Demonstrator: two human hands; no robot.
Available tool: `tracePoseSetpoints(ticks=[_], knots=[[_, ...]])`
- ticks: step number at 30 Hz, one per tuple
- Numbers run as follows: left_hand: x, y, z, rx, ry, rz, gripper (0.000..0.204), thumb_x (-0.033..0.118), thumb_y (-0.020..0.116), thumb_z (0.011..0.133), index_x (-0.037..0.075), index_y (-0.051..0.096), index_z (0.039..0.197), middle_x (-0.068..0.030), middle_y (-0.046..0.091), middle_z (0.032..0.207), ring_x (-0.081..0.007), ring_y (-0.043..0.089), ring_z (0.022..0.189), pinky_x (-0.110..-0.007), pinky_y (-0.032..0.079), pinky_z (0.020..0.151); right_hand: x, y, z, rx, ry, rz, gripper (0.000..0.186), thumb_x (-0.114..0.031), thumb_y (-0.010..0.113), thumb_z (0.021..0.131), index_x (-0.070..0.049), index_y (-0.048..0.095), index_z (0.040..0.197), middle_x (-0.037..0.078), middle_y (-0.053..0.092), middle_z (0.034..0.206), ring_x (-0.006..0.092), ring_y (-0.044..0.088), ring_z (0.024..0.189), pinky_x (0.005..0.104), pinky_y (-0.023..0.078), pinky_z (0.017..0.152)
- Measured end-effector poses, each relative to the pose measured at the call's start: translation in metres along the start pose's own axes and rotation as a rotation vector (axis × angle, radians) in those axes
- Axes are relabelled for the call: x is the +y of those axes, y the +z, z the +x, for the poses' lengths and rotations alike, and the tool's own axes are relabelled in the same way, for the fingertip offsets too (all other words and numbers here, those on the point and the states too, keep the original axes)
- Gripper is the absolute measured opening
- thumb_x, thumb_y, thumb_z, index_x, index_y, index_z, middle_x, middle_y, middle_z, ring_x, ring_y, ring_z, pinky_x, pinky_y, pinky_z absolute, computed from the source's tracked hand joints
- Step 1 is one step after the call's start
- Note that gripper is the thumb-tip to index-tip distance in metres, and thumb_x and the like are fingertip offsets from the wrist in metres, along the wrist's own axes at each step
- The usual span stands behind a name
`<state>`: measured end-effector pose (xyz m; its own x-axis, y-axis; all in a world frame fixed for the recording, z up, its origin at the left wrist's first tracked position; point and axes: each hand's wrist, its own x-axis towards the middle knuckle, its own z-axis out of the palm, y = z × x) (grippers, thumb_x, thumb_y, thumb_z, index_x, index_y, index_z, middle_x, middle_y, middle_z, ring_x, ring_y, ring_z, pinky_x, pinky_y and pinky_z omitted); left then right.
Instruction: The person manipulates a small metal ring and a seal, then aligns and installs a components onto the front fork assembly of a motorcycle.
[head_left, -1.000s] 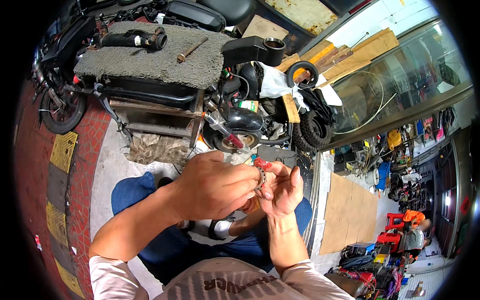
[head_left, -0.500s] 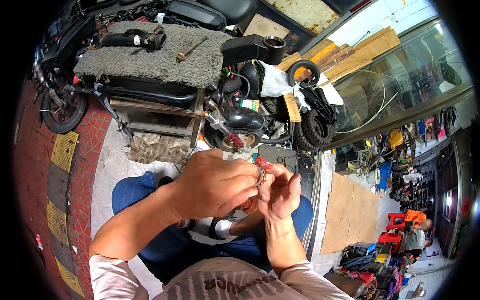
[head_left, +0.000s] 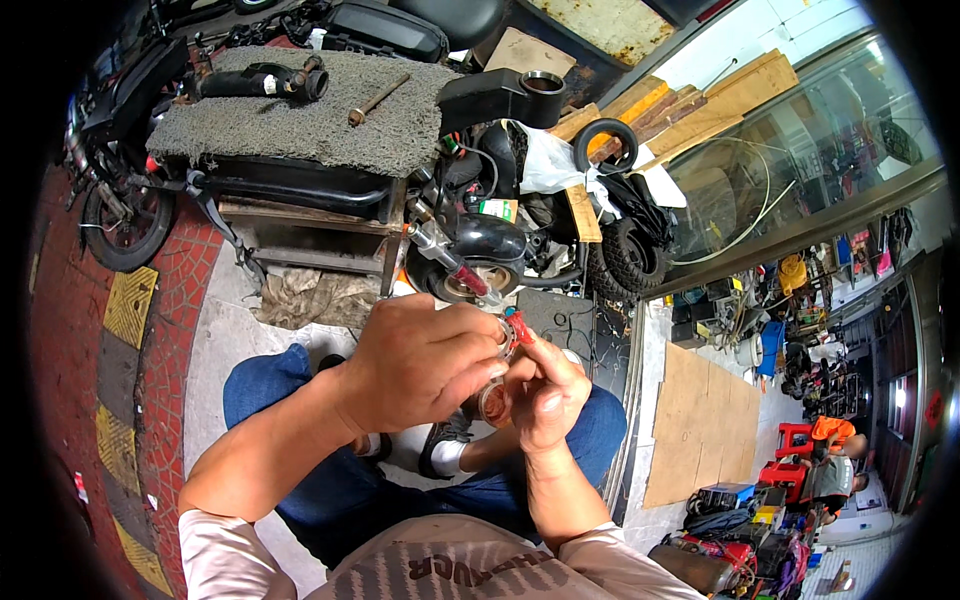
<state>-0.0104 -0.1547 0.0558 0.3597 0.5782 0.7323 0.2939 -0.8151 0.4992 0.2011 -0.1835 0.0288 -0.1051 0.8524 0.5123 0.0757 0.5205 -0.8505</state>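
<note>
Above my knees, my left hand (head_left: 425, 350) pinches the rim of a small metal ring, a bearing (head_left: 507, 338), partly hidden by its fingers. My right hand (head_left: 550, 395) meets the bearing from the other side; its index finger is stretched out, the thumb stands apart, and the other fingers curl partly out of sight. Red grease (head_left: 518, 326) coats that index fingertip and touches the bearing's edge. Below the hands, between my legs, sits a small round tub (head_left: 493, 403) with reddish grease inside.
Ahead stands a bench with a grey mat (head_left: 300, 130), holding a black tubular part (head_left: 258, 82) and a long bolt (head_left: 380, 98). A black arm with a ring end (head_left: 505, 98) juts off its right side. Scooter parts (head_left: 485, 240) and tires (head_left: 628, 258) crowd beyond my hands. Cardboard (head_left: 700, 425) lies right.
My right hand has turned, its index finger now straighter with the grease against the bearing. The bearing has shifted slightly left, and the grease tub shows more.
</note>
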Motion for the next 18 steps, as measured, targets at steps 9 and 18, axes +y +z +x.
tracePoseSetpoints(ticks=[9,18], knots=[[-0.001,0.003,-0.002,0.021,-0.062,0.011,0.022,0.009,0.083,0.077,0.005,0.071,0.095,-0.0066,0.074,0.102,-0.0274,0.073,0.082,-0.039,0.056,0.068,-0.006,-0.008,0.017,-0.094,-0.358,-0.457,0.064,-0.053,0.071,0.097,0.005,0.071,0.126,0.000,0.052,0.057,0.0136,0.049,0.048,0.0283,0.041,0.049],[0.001,0.001,0.006,0.052,-0.069,0.003,0.013,0.015,0.080,0.083,0.010,0.072,0.092,-0.0029,0.072,0.096,-0.0249,0.070,0.076,-0.036,0.054,0.065,-0.009,-0.028,0.021,-0.011,0.215,0.249,0.073,-0.060,0.048,0.105,0.007,0.067,0.130,0.003,0.056,0.062,0.0087,0.046,0.051,0.0238,0.035,0.049]])
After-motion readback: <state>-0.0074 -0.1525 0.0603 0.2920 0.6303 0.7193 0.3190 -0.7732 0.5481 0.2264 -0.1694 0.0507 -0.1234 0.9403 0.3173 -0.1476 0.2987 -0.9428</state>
